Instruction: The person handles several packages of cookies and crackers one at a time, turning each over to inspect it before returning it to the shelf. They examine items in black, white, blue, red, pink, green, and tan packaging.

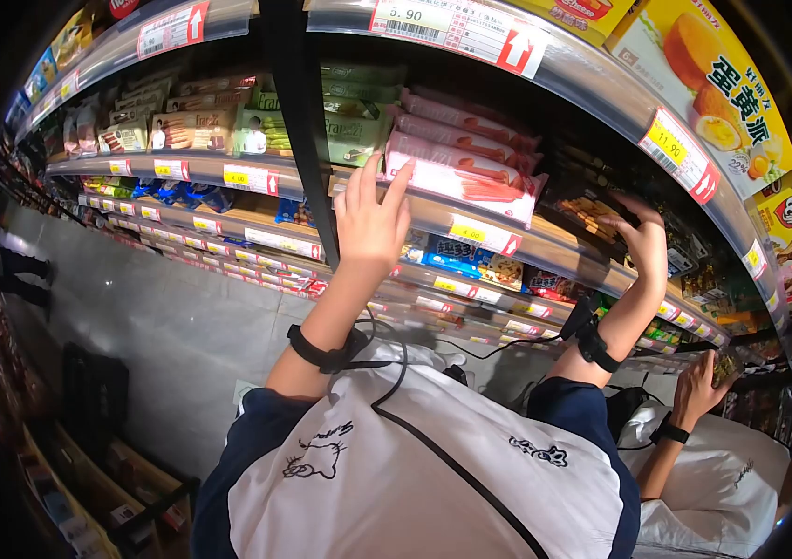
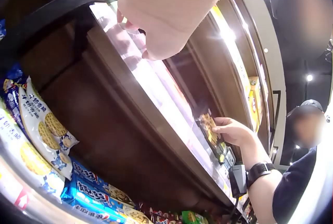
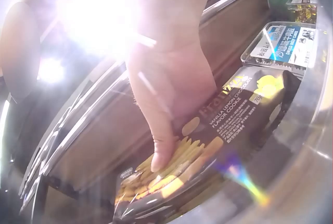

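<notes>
Pink snack packs (image 1: pixel 466 177) stand in a row on the middle shelf. My left hand (image 1: pixel 373 222) is at the left end of the front one, its fingers extended and the fingertips right at the pack's edge. Farther right on that shelf, my right hand (image 1: pixel 646 240) pinches a dark vanilla lemon chocolate cookie pack (image 3: pixel 244 112). In the right wrist view the thumb (image 3: pixel 162 151) lies across the pack's printed front, while the other fingers are hidden behind it. The left wrist view also has the right hand (image 2: pixel 234 131) at the upper edge of this pack.
Green packs (image 1: pixel 354 130) stand left of the pink ones. A tub of dried beef cubes (image 3: pixel 278 44) sits beside the dark pack. Overhead runs a shelf edge with price tags (image 1: pixel 680 154). Blue cookie packs (image 2: pixel 96 195) lie one shelf lower. Another person's hand (image 1: pixel 697 387) is at the right.
</notes>
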`<act>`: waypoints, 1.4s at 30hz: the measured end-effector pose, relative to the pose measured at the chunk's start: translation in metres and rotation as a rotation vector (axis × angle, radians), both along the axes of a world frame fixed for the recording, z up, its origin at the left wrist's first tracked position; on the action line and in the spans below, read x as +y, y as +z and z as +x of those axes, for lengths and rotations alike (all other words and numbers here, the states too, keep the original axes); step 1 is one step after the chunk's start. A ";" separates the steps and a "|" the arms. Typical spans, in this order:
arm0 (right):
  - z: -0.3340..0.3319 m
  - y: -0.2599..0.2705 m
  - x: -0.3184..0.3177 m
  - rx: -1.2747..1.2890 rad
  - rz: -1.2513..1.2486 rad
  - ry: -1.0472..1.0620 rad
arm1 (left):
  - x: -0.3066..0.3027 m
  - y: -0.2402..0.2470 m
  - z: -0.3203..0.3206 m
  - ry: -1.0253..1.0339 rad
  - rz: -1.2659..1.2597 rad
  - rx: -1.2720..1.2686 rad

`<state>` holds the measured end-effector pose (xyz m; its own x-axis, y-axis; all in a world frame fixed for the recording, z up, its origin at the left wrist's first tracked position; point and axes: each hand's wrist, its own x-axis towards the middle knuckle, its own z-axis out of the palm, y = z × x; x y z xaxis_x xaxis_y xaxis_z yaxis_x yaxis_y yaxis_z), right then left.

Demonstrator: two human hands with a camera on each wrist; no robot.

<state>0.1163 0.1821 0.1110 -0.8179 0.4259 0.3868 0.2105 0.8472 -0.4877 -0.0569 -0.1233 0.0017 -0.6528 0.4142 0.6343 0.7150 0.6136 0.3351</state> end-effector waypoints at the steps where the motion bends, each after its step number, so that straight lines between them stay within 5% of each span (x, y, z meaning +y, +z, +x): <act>1: 0.000 0.000 -0.002 0.006 0.014 -0.011 | 0.000 0.000 0.000 0.003 -0.001 0.004; 31: 0.010 -0.001 -0.066 0.188 0.605 -0.277 | -0.017 0.008 0.000 -0.309 0.214 -0.062; 42: -0.016 0.024 -0.174 0.516 0.707 0.280 | -0.035 0.087 0.038 -0.745 0.416 -0.093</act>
<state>0.1007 0.0078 0.1352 -0.5092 -0.2361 0.8276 -0.1471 0.9714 0.1866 -0.0188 -0.1579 0.0883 -0.3594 0.5013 0.7871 0.8412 -0.1911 0.5059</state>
